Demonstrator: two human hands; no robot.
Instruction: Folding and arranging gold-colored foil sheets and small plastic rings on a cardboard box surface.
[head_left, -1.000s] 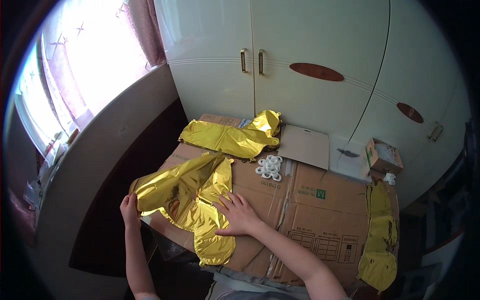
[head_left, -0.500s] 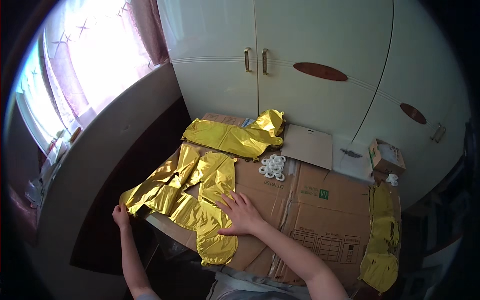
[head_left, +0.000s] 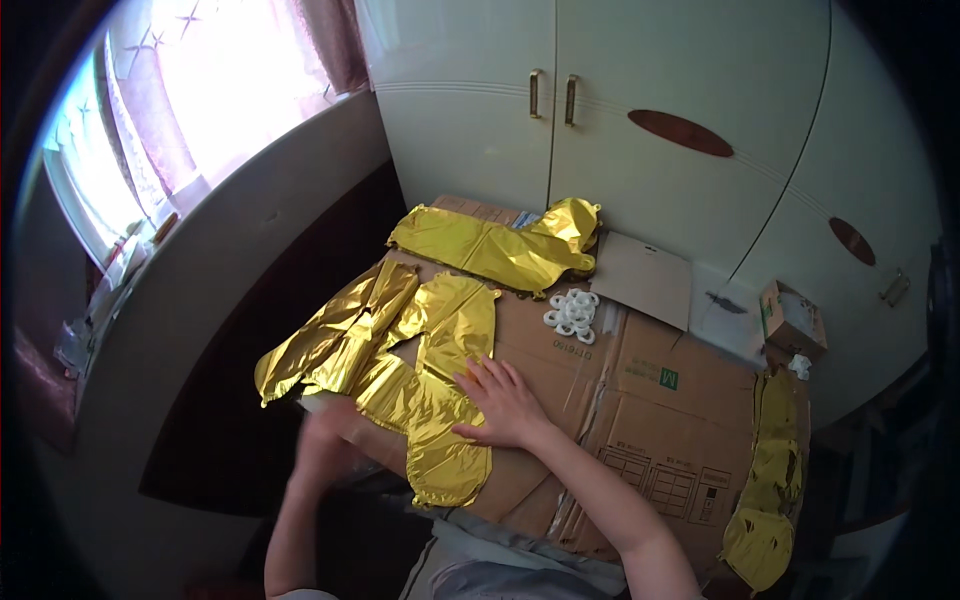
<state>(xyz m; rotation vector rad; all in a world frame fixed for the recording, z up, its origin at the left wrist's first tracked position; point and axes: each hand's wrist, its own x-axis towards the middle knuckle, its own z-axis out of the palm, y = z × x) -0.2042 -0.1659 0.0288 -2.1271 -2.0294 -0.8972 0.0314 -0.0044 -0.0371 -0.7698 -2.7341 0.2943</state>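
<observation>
A flat, shiny gold foil balloon (head_left: 448, 375) lies wrinkled over the near left part of the cardboard. My right hand (head_left: 503, 405) rests at its right edge, palm down with fingers spread, partly on the foil. Motion blurs my left hand (head_left: 332, 440), which is just below the balloon's left part by the cardboard's near left edge. Its fingers cannot be made out, nor whether it touches the foil. Behind lies another flat gold foil balloon (head_left: 480, 250), and a third gold foil balloon (head_left: 775, 470) lies along the right edge.
Flattened brown cardboard (head_left: 640, 400) covers the work surface. White plastic rings (head_left: 573, 315) sit in a pile at its middle. Further back are a grey-brown board (head_left: 640, 278) and a small open box (head_left: 793, 318). Pale cabinet doors (head_left: 470, 130) stand behind; a curtained window (head_left: 220, 90) is at left.
My left hand has let go of the balloon's left corner and moved right, toward me. My right hand stays spread on the foil. The whole view has shifted a little.
</observation>
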